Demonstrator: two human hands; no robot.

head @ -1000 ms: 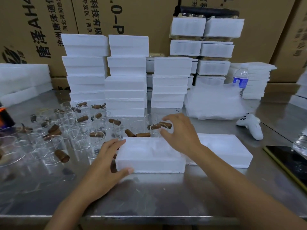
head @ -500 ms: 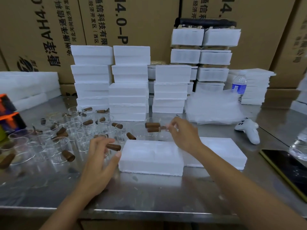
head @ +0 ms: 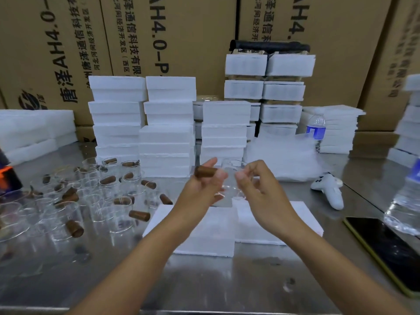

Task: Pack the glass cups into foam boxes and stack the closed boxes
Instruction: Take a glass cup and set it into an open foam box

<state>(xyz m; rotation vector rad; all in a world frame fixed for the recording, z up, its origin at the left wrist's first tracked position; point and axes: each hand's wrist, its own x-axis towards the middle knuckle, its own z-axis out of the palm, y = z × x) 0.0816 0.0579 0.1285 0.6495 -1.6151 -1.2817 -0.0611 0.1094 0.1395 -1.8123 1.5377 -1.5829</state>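
Steel table (head: pixel 204 289), near edge. Open foam box (head: pixel 204 237) lying flat, a second foam piece (head: pixel 302 214) touching its right side. Above the box, both hands raised: left hand (head: pixel 201 192) grips one glass cup (head: pixel 230 178) at its brown handle, fingers curled; right hand (head: pixel 261 192) pinches the cup's opposite side. Left of the box, loose glass cups (head: pixel 109 201) standing crowded. Behind, closed foam boxes (head: pixel 168 142) in stacks against cardboard cartons (head: pixel 181 30).

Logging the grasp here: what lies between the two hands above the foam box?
A clear glass cup, seen in the head view. The left hand grips a brown handle; the right hand pinches the glass.
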